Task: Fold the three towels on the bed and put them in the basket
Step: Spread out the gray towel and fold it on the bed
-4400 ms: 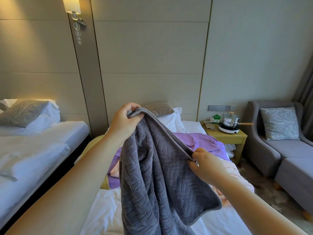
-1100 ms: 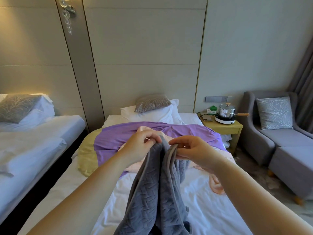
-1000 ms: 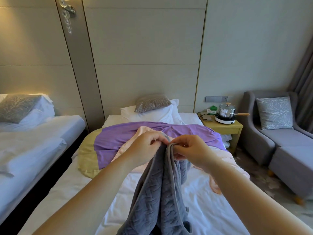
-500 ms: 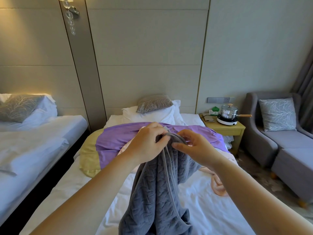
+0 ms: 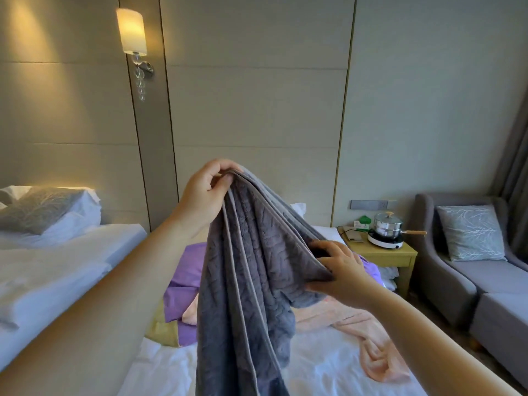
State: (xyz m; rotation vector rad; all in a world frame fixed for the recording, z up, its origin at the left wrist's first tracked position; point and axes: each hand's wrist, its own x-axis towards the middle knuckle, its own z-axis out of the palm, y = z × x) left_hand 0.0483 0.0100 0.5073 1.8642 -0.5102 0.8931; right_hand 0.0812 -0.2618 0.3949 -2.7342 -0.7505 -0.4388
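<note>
I hold a grey textured towel (image 5: 251, 281) up in front of me, doubled over and hanging down past the bottom of the view. My left hand (image 5: 207, 195) pinches its gathered top corners, raised high. My right hand (image 5: 340, 270) grips the towel's folded edge lower and to the right. Behind it on the bed (image 5: 328, 370) lie a purple towel (image 5: 185, 270) and a crumpled pink towel (image 5: 368, 338). No basket is in view.
A second bed (image 5: 57, 261) stands at the left across a dark gap. At the right are a yellow nightstand (image 5: 383, 255) with a pot on a hotplate (image 5: 387, 230) and a grey sofa (image 5: 480, 278). A wall lamp (image 5: 132, 32) glows above.
My left hand rose with the towel's joined corners. My right hand left them and slid down the edge to the right, stretching the towel between both hands. The view tilted up.
</note>
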